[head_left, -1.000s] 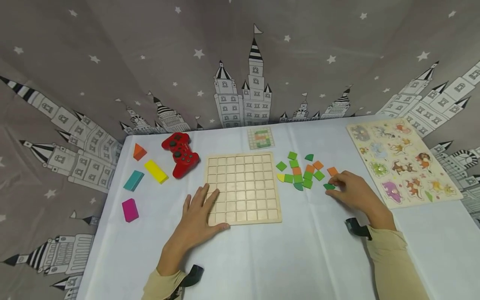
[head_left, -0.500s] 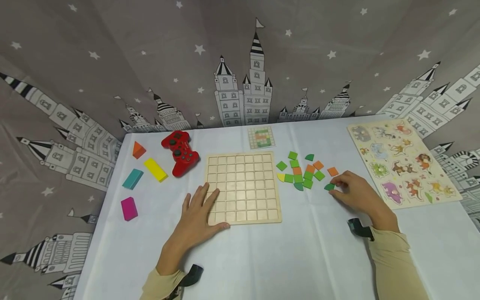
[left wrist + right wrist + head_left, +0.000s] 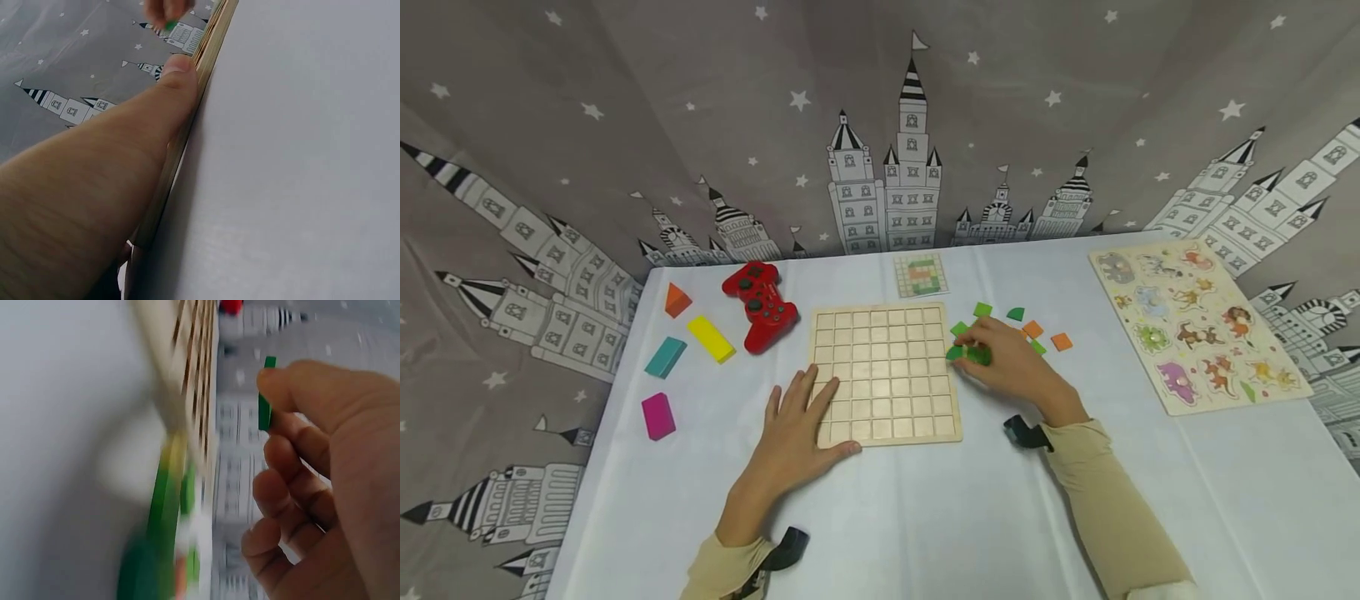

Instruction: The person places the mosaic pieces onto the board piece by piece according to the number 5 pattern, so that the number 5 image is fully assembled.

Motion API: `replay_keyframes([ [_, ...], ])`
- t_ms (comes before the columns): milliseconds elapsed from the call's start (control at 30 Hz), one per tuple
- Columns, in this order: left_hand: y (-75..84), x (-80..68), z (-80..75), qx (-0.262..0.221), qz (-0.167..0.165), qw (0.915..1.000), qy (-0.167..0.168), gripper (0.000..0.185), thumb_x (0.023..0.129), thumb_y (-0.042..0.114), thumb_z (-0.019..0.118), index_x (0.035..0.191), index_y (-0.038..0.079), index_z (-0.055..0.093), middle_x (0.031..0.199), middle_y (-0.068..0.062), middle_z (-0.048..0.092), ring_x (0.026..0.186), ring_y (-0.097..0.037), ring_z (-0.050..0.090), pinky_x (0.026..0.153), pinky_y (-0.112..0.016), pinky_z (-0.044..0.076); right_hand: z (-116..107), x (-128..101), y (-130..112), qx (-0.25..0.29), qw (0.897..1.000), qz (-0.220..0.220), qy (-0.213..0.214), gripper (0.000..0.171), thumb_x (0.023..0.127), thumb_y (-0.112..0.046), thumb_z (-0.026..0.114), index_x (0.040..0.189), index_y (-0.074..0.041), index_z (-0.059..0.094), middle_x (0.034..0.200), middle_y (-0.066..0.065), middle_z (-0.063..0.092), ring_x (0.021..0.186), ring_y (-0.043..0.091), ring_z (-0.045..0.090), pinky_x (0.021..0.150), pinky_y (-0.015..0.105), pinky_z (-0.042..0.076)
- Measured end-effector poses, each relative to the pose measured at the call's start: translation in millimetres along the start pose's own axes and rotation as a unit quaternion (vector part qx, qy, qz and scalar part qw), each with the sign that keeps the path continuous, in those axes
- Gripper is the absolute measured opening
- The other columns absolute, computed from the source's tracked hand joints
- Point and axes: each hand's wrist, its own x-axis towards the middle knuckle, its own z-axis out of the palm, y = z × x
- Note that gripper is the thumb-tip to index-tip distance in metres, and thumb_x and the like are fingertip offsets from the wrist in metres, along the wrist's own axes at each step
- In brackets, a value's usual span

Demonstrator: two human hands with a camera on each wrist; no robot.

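Observation:
A wooden grid board (image 3: 883, 375) lies on the white table, its squares bare. My left hand (image 3: 793, 429) rests on the board's left edge with fingers spread; in the left wrist view its thumb (image 3: 180, 69) lies along the wooden rim. Between thumb and index finger my right hand (image 3: 1018, 362) pinches a dark green quarter-round tile (image 3: 265, 394). That hand hovers by the board's right edge, over the loose tiles, and hides part of them. Still showing around it are a green square tile (image 3: 982, 309), an orange square tile (image 3: 1062, 342) and another quarter-round green tile (image 3: 1016, 314).
Behind the board lies a small pattern card (image 3: 921, 276). A red game controller (image 3: 762, 307) sits left of it, near a yellow block (image 3: 712, 340), an orange triangular block (image 3: 677, 301), a teal block (image 3: 666, 359) and a magenta block (image 3: 658, 417). An animal puzzle board (image 3: 1198, 325) lies at right.
My right hand has lifted the dark green quarter-round tile from the right of the pile and carried it left to the board's edge. The left hand has stayed in place.

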Motion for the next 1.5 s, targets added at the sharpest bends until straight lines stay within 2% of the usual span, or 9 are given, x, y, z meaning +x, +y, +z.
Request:
replay_keyframes([
  [100,0.1,0.1,0.5,0.002,-0.007,1.0,-0.001,0.101,0.079,0.066,0.073,0.16,0.018,0.036,0.171,-0.016,0.016,0.158,-0.039,0.013,0.125,-0.064,0.006,14.2,28.5,-21.2,0.005,0.999,-0.035,-0.015,0.026,0.093,-0.028,0.074,0.115,-0.013,0.072,0.11,0.004,0.064,0.099,0.02,0.061,0.089,0.038,0.054],
  [267,0.7,-0.3,0.0,0.002,-0.01,0.9999,0.002,0.101,0.079,0.068,0.072,0.159,0.018,0.038,0.171,-0.016,0.017,0.159,-0.039,0.013,0.125,-0.064,0.006,37.9,68.1,-48.0,-0.018,0.996,-0.082,-0.039,0.029,0.096,-0.028,0.07,0.12,-0.011,0.071,0.114,0.006,0.064,0.103,0.022,0.063,0.094,0.04,0.055],
  [500,1.7,-1.5,-0.7,0.001,-0.01,0.9999,0.003,0.1,0.079,0.069,0.072,0.159,0.018,0.039,0.171,-0.015,0.018,0.158,-0.039,0.014,0.125,-0.065,0.007,59.2,95.9,-66.4,-0.041,0.995,-0.072,-0.056,0.03,0.1,-0.032,0.065,0.124,-0.015,0.071,0.115,0.0,0.062,0.098,0.016,0.059,0.093,0.034,0.053],
  [600,2.5,-2.5,-0.8,0.003,-0.012,0.9999,0.007,0.1,0.079,0.068,0.073,0.158,0.018,0.039,0.171,-0.015,0.018,0.158,-0.039,0.016,0.125,-0.065,0.007,64.1,102.3,-69.7,-0.041,0.995,-0.069,-0.058,0.028,0.1,-0.032,0.065,0.122,-0.015,0.072,0.114,0.001,0.063,0.097,0.016,0.06,0.091,0.033,0.053],
  [800,4.4,-3.1,0.2,0.01,-0.015,0.9998,0.01,0.1,0.079,0.071,0.071,0.158,0.019,0.039,0.171,-0.015,0.018,0.158,-0.039,0.016,0.124,-0.066,0.009,69.4,108.9,-72.8,-0.051,0.995,-0.052,-0.074,0.031,0.1,-0.031,0.065,0.125,-0.014,0.071,0.121,0.003,0.063,0.113,0.021,0.062,0.104,0.037,0.051],
  [900,5.4,-2.4,0.8,0.007,-0.018,0.9998,0.009,0.101,0.079,0.07,0.071,0.159,0.019,0.038,0.171,-0.015,0.017,0.158,-0.039,0.015,0.124,-0.067,0.008,69.8,110.5,-74.3,-0.054,0.995,-0.041,-0.077,0.031,0.1,-0.031,0.065,0.126,-0.015,0.07,0.122,0.004,0.063,0.116,0.022,0.062,0.107,0.037,0.05],
  [1200,6.0,-1.5,0.6,0.002,-0.021,0.9997,0.008,0.1,0.079,0.068,0.073,0.159,0.019,0.037,0.171,-0.014,0.016,0.159,-0.038,0.013,0.125,-0.066,0.006,67.2,112.3,-81.1,-0.03,0.997,-0.019,-0.068,0.026,0.098,-0.025,0.068,0.121,-0.013,0.073,0.121,0.007,0.066,0.113,0.024,0.064,0.103,0.038,0.052],
  [1500,7.7,-1.8,-1.2,0.006,-0.027,0.9996,0.002,0.101,0.079,0.069,0.072,0.16,0.019,0.037,0.172,-0.014,0.016,0.159,-0.038,0.013,0.125,-0.066,0.007,67.7,111.0,-80.5,-0.032,0.997,0.004,-0.064,0.025,0.098,-0.029,0.069,0.119,-0.016,0.074,0.117,0.005,0.066,0.109,0.022,0.064,0.1,0.037,0.053],
])
